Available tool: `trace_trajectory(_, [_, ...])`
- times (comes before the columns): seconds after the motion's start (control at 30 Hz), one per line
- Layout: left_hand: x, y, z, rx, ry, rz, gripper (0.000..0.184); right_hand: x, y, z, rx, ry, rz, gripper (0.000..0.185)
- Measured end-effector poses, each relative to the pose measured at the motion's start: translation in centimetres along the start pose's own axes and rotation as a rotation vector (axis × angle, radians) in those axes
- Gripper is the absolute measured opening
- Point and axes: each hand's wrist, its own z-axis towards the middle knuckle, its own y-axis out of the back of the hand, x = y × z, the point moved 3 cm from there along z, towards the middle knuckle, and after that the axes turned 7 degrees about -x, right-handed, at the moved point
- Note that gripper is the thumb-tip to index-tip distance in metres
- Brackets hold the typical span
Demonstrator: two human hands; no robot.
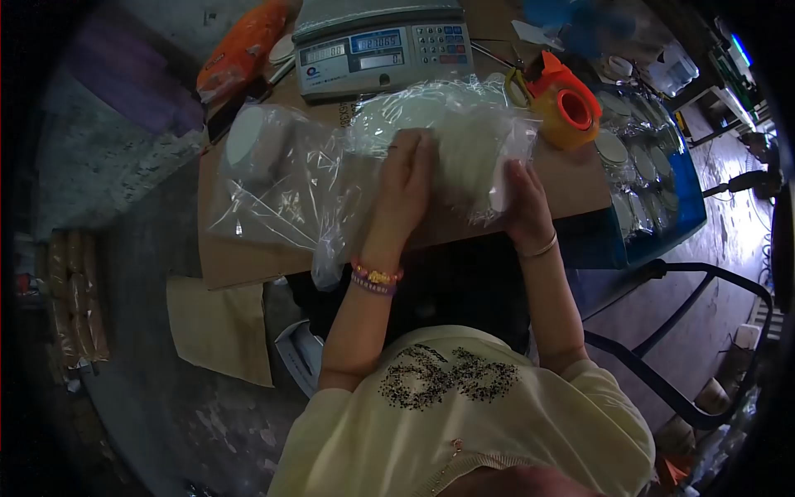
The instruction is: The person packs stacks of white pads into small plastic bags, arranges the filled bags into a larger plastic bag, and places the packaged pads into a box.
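Observation:
A clear plastic bag (472, 149) with a stack of pale round discs in it lies between my two hands at the front of the cardboard-covered table. My left hand (406, 178), with bracelets at the wrist, is closed against the bag's left side. At the right end, my right hand (527, 203) grips the bag, its fingers partly hidden behind the plastic. Left of my left hand, another clear bag (286, 186) lies on the cardboard with a white round-ended stack (246, 141) in it. Its loose plastic hangs over the front edge.
A digital scale (385, 50) stands behind the bags. To the right are an orange tape dispenser (567, 103) and a blue crate (691, 195) of bagged discs. An orange bag (244, 50) lies at the back left. A dark metal frame (704, 348) stands at lower right.

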Motion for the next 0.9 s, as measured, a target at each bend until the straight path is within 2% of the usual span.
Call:
trace_trajectory(0.03, [-0.5,-0.4,-1.5,0.105,0.05,-0.182,0.059,0.3,-1.1,-0.5,0.035,0.043,-0.104,0.061])
trace_trajectory(0.07, [-0.8,-0.3,-2.7,0.106,0.053,-0.177,0.059,0.4,-1.8,-0.6,0.075,0.09,-0.207,0.067])
trace_trajectory(0.1, [-1.5,-0.2,-3.7,0.133,-0.072,-0.246,0.07,0.4,-1.9,-0.5,0.104,0.133,-0.246,0.089])
trace_trajectory(0.13, [-2.0,0.0,-4.4,0.16,-0.192,-0.313,0.081,0.1,-2.0,-0.5,0.099,0.126,-0.239,0.089])
trace_trajectory(0.17, [-1.8,0.3,-4.4,0.162,-0.182,-0.305,0.081,0.2,-2.8,-0.6,0.228,0.299,-0.375,0.098])
trace_trajectory(0.2, [-1.7,0.6,-4.7,0.193,-0.269,-0.073,0.093,0.3,-3.5,-1.1,0.357,0.467,-0.511,0.107])
trace_trajectory(0.23, [-1.6,0.7,-5.3,0.223,-0.351,0.16,0.105,0.3,-3.6,-1.4,0.35,0.448,-0.506,0.107])
trace_trajectory(0.27, [-1.4,0.9,-5.7,0.224,-0.339,0.168,0.105,0.5,-3.9,-1.6,0.382,0.509,-0.689,0.114])
trace_trajectory(0.3, [-0.9,1.0,-5.7,0.25,-0.196,0.023,0.11,0.4,-4.2,-1.6,0.415,0.578,-0.873,0.122])
trace_trajectory(0.33, [-0.6,0.8,-5.6,0.274,-0.059,-0.123,0.114,0.3,-4.4,-1.6,0.415,0.583,-0.867,0.122])
trace_trajectory(0.37, [-0.6,0.5,-5.2,0.277,-0.067,-0.12,0.114,0.1,-4.5,-1.7,0.4,0.557,-0.791,0.124])
trace_trajectory(0.43, [-2.0,-0.2,-5.1,0.232,-0.357,-0.101,0.124,-0.2,-5.2,-1.9,0.374,0.524,-0.72,0.127])
trace_trajectory(0.47, [-2.6,-0.3,-5.0,0.237,-0.349,-0.106,0.124,0.0,-6.4,-2.1,0.399,0.555,-0.595,0.13])
trace_trajectory(0.5, [-4.2,-0.2,-4.2,0.242,-0.352,-0.258,0.128,0.4,-7.3,-1.9,0.431,0.591,-0.471,0.133])
trace_trajectory(0.53, [-5.1,-0.1,-3.6,0.245,-0.352,-0.411,0.132,0.8,-7.5,-1.7,0.464,0.647,-0.486,0.135])
trace_trajectory(0.6, [-4.7,0.4,-3.7,0.214,-0.364,-0.324,0.136,1.1,-6.7,-1.4,0.409,0.582,-0.538,0.134])
trace_trajectory(0.67, [-2.3,0.5,-3.5,0.28,-0.203,-0.167,0.133,0.7,-5.5,-0.4,0.35,0.464,-0.594,0.128])
trace_trajectory(0.7, [-1.7,0.1,-3.6,0.313,-0.131,-0.256,0.131,0.3,-5.3,-0.3,0.358,0.476,-0.59,0.128])
trace_trajectory(0.8, [-0.6,-0.1,-4.0,0.295,-0.199,-0.155,0.132,-0.5,-5.0,-0.6,0.436,0.473,-0.613,0.122])
trace_trajectory(0.9, [-0.4,0.0,-4.2,0.288,-0.012,-0.316,0.138,-0.4,-4.8,-0.7,0.366,0.433,-0.555,0.121])
